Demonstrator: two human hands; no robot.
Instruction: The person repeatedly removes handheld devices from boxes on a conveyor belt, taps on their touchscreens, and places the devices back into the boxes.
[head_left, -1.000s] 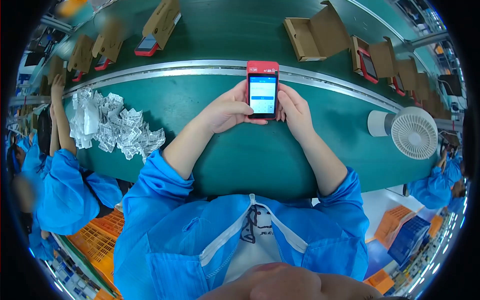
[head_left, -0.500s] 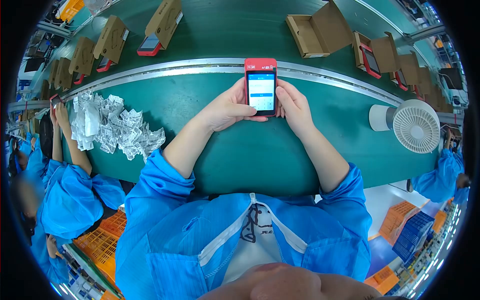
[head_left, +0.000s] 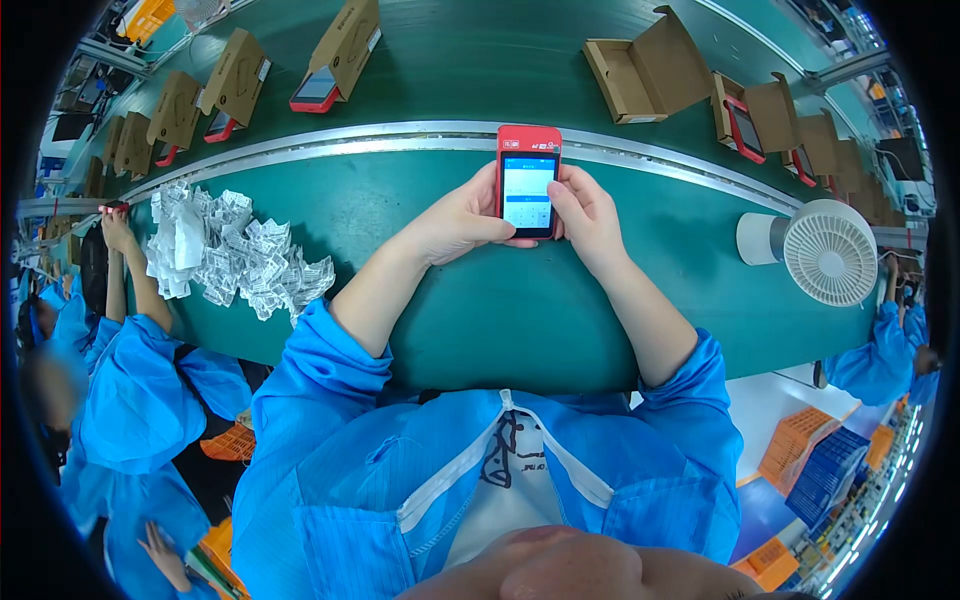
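A red handheld payment terminal (head_left: 528,190) is held upright over the green bench, its lit screen facing me with a blue bar and a keypad on it. My left hand (head_left: 462,218) wraps the terminal's left side, the thumb at the screen's lower left corner. On the other side my right hand (head_left: 588,215) grips the edge, its thumb over the right part of the screen. The fingers behind the terminal are mostly hidden.
Crumpled printed paper slips (head_left: 235,250) lie at left, a white fan (head_left: 828,252) at right. Beyond the metal rail (head_left: 420,137), the conveyor carries an open carton (head_left: 640,75) and a boxed red terminal (head_left: 318,88). A co-worker (head_left: 140,390) sits at left.
My right thumb has moved from the terminal's edge onto the screen. The terminal has shifted slightly right and down. Boxes on the left of the conveyor have moved a little right.
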